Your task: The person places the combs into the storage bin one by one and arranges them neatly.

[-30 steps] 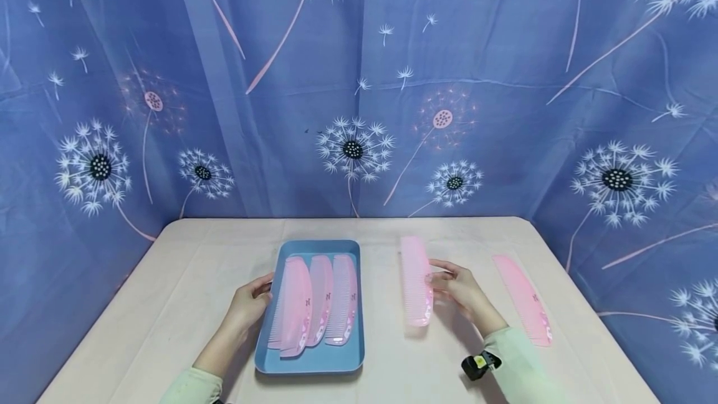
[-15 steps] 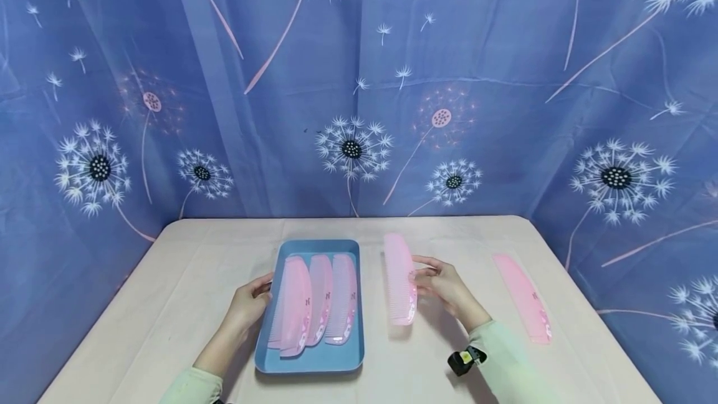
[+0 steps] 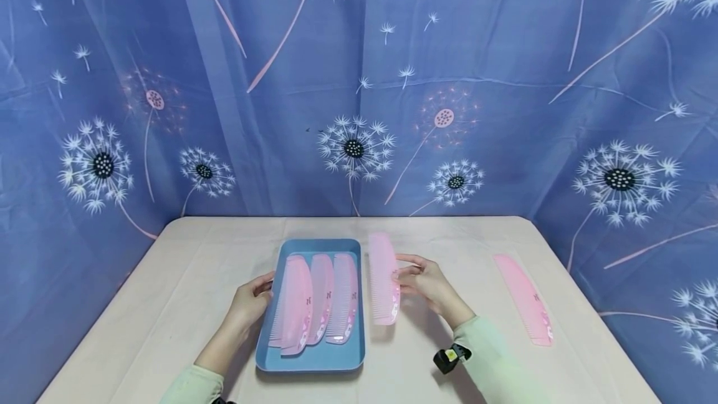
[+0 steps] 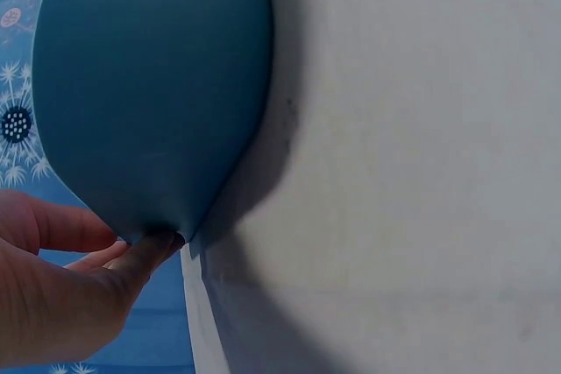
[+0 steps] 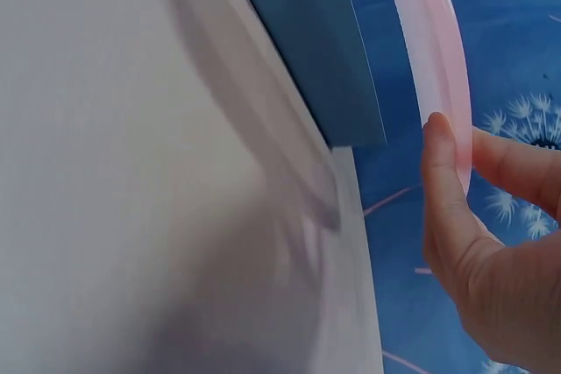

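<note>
A pink comb (image 3: 383, 279) hangs above the table just right of the blue tray (image 3: 310, 364). My right hand (image 3: 429, 285) pinches it by its solid spine between thumb and fingers, its teeth facing the tray. In the right wrist view the comb (image 5: 443, 50) is seen edge-on, its shadow falling on the cloth. Several pink combs (image 3: 297, 304) lie in the tray, overlapping at the left. At the tray's left side, my left hand (image 3: 249, 304) grips the rim; in the left wrist view its thumb and fingers pinch the tray wall (image 4: 158, 85).
Another pink comb (image 3: 524, 301) lies slanted on the table at the right. The pale cloth-covered table (image 3: 185, 304) ends at a blue curtain (image 3: 280, 142) with dandelion prints, which stands behind and on both sides.
My right hand has carried the pink comb leftward, from the right-middle of the table to close beside the tray. The left hand and the tray have stayed in place.
</note>
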{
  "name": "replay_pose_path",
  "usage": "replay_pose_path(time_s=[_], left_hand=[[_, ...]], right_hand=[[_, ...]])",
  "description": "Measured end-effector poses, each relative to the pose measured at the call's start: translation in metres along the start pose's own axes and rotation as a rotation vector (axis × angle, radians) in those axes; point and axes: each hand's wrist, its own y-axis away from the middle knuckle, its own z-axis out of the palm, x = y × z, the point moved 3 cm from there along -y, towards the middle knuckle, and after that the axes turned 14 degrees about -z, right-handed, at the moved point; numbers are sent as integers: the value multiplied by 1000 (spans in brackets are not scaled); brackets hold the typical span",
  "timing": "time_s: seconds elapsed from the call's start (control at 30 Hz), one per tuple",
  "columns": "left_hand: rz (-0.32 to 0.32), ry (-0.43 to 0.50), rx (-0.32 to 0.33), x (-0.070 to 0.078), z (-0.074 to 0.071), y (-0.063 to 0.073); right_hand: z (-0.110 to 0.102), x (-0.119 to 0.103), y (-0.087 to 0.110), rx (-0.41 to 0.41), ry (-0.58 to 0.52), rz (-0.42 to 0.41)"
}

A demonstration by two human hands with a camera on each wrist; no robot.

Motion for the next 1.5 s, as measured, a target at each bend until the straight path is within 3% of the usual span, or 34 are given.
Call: replay_pose_path(time_s=[0.5, 1.2, 1.5], left_hand=[[-19, -4, -7, -2, -1, -1], [5, 5, -12, -2, -1, -2], [8, 10, -19, -1, -1, -3]], right_hand=[[33, 2, -4, -58, 6, -17], [73, 8, -7, -119, -8, -52], [87, 6, -5, -123, 55, -45]])
